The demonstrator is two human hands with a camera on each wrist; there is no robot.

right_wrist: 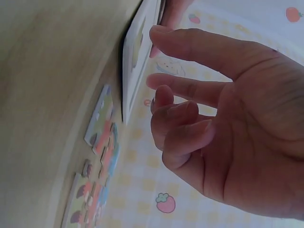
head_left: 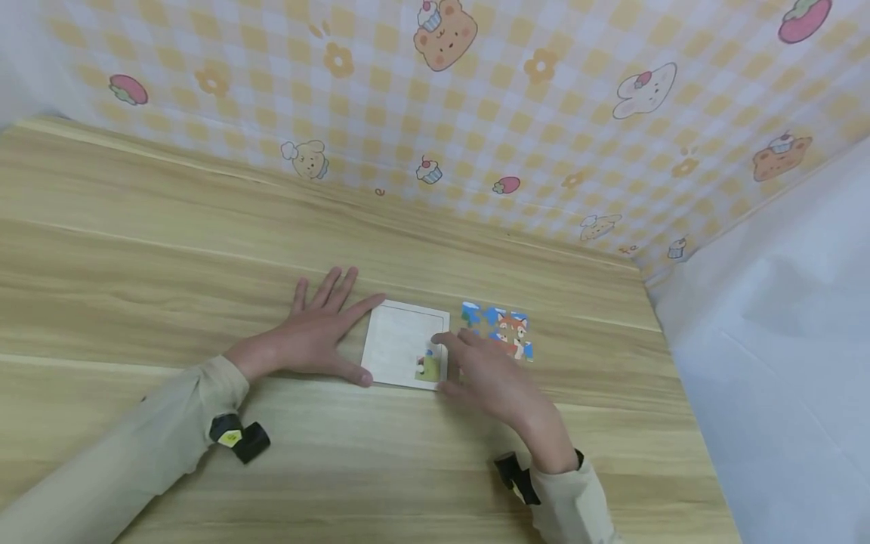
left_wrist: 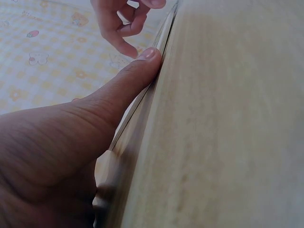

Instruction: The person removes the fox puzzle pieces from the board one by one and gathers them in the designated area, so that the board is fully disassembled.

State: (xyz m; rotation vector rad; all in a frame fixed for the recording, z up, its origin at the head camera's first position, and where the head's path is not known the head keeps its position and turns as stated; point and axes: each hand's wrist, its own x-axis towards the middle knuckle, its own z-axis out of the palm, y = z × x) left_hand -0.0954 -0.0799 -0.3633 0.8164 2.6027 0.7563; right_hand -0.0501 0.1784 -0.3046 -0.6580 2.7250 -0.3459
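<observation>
A white square puzzle tray (head_left: 397,344) lies flat on the table, with a small green picture piece (head_left: 430,369) in its near right corner. My left hand (head_left: 309,336) is spread out at the tray's left side, its index fingertip at the far left corner and its thumb at the near left corner. In the left wrist view the thumb (left_wrist: 149,56) rests on the tray's edge. Over the tray's right edge is my right hand (head_left: 492,378), thumb and index finger apart, other fingers loosely curled, nothing between them. Loose jigsaw pieces (head_left: 513,326) with a fox picture lie partly hidden beyond it.
The wood-grain table (head_left: 306,468) reaches a checked cloth backdrop (head_left: 381,113) with cartoon prints at its far side. White sheeting (head_left: 768,340) hangs beyond the table's right edge. In the right wrist view several puzzle pieces (right_wrist: 102,121) lie beside the tray.
</observation>
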